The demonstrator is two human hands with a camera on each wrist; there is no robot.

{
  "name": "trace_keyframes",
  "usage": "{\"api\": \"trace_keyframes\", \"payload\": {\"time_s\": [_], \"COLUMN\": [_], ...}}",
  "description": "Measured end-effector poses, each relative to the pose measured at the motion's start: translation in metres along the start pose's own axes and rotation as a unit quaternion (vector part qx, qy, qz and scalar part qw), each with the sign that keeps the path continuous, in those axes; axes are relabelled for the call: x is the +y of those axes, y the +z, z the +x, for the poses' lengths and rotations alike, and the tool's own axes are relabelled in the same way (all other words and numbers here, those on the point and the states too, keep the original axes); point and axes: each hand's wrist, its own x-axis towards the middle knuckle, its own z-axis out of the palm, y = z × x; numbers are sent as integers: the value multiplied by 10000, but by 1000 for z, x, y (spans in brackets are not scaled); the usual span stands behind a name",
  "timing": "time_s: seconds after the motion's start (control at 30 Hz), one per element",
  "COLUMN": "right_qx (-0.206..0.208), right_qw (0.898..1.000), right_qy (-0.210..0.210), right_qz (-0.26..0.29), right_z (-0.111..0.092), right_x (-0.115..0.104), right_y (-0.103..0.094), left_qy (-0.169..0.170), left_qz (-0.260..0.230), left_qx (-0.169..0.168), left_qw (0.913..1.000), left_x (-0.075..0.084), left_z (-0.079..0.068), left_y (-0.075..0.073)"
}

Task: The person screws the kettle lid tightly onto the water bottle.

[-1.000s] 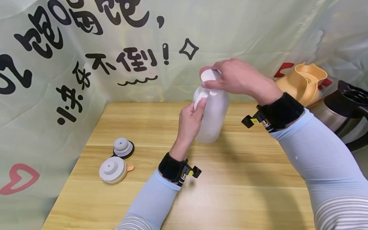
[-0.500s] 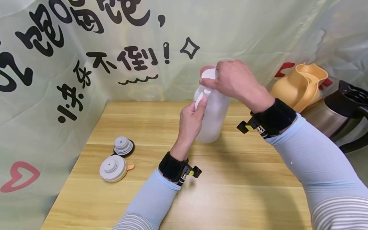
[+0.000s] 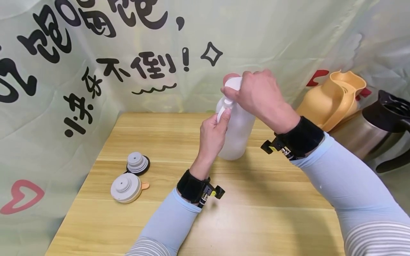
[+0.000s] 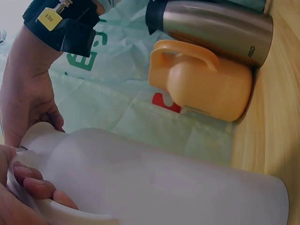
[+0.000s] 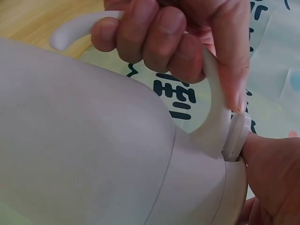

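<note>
A white vacuum jug (image 3: 238, 131) stands at the back of the wooden table. My left hand (image 3: 212, 133) grips its white handle (image 4: 70, 212), fingers curled through the loop and thumb on top. Over the jug's mouth, my right hand (image 3: 261, 97) holds the white lid (image 3: 233, 83), with the thumb on the near side and fingers round the far side. A small white tab (image 5: 237, 133) juts from the lid right above the handle, touching or very close to the left thumb. The palm hides part of the lid.
Two stoppers lie at the left: a small grey one (image 3: 137, 162) with a black rim and a wider one (image 3: 126, 187) with an orange tab. A yellow-orange jug (image 3: 326, 97) and a steel jug (image 3: 365, 129) with black top stand at the right. A printed cloth (image 3: 272, 35) hangs behind.
My right hand has turned about the lid, its wrist dropping down and left. The lid's tab has swung left to the top of the handle. The left hand stays put.
</note>
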Motion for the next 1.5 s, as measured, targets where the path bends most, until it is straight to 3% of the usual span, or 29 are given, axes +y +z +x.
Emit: {"api": "trace_keyframes", "payload": {"time_s": [0.1, 0.33, 0.5, 0.6, 0.73, 0.83, 1.07, 1.27, 1.37, 1.5], "right_qx": [287, 450, 891, 897, 615, 488, 783, 961, 1050, 1102], "right_qw": [9994, 9989, 9960, 9956, 9927, 9893, 9712, 9495, 9355, 9178], "right_qy": [-163, 97, -11, 169, 556, 494, -4, 241, 344, 562], "right_qz": [-92, 60, -99, 207, 878, 1286, 2250, 2976, 3355, 3773], "right_z": [-3, -7, -8, -8, -8, -9, -15, -29, -32, -37], "right_x": [-1, -5, -4, -2, 1, 3, 11, 17, 19, 18], "right_y": [3, 4, 12, 17, 22, 24, 33, 38, 41, 45], "left_qy": [-5, -3, 68, 181, 298, 285, -7, -267, -244, -24], "left_qz": [-36, -91, -137, -174, -184, -189, -975, -1676, -1690, -1417], "left_qx": [10, 0, 49, 84, 36, -24, -356, -1146, -1474, -1411], "left_qw": [10000, 10000, 9999, 9997, 9994, 9994, 9946, 9788, 9742, 9798], "left_x": [1, 1, 0, -1, -1, -1, 1, 5, 5, 2], "left_z": [-1, -2, -2, -2, -2, -3, -3, -1, -1, -5], "left_y": [0, -1, -2, -1, 0, 0, -1, -8, -12, -12]}}
